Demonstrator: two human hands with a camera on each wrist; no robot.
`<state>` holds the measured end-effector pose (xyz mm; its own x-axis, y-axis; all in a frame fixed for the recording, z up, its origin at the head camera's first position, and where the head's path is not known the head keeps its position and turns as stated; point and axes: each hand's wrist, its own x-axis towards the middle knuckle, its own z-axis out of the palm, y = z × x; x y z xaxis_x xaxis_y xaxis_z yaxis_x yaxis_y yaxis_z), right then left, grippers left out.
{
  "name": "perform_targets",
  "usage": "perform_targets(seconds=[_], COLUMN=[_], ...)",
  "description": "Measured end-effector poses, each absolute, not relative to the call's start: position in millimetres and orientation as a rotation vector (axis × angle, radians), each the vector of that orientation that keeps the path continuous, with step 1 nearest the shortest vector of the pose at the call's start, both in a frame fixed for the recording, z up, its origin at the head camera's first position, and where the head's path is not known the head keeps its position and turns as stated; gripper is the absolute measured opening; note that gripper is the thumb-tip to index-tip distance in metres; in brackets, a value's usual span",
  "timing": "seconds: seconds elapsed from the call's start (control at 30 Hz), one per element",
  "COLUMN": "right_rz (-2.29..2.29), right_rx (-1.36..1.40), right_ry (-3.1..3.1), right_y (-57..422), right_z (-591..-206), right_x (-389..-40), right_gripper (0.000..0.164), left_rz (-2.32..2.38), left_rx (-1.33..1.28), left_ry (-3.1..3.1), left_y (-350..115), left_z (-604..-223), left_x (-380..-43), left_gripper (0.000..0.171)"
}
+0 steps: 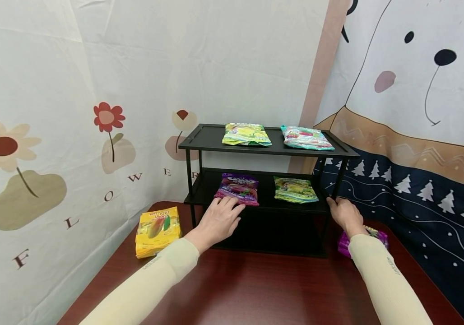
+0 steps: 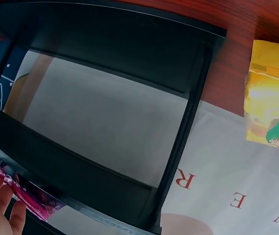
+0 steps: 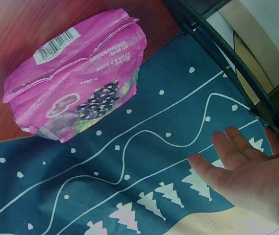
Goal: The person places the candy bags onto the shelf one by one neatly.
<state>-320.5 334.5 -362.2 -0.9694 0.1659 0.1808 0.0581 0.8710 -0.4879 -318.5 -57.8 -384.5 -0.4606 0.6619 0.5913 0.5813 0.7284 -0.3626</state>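
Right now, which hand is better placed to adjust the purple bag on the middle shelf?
Probably the left hand: it touches the purple bag at its front edge, while the right hand is at the rack's right end, beyond a yellow-green bag.

Forward-down head view, closer wrist views, rack (image 1: 266, 192) in all

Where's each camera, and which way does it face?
Head: worn there, facing forward and down at the black rack; left hand, right hand and sleeves show.
Left wrist: worn there, facing the rack and yellow bag; left fingers show.
Right wrist: worn there, facing the tabletop purple bag; right hand shows.
Head and left wrist share the yellow bag.
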Motion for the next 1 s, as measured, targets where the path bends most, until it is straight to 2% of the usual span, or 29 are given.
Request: perform_targets(seconds=[1.0], right_rz=[0.744], right_rx=[-0.178], right_ry=[-2.826], right_y=[334.2], right_z=[-362.1], right_x=[-319.7], right_gripper=[0.054], left_rz=[0.189], left_rx=[-0.883], left_ry=[-2.450], left_y=[-47.8], left_z=[-382.2], left_x=[-320.9], left_gripper=[0.052])
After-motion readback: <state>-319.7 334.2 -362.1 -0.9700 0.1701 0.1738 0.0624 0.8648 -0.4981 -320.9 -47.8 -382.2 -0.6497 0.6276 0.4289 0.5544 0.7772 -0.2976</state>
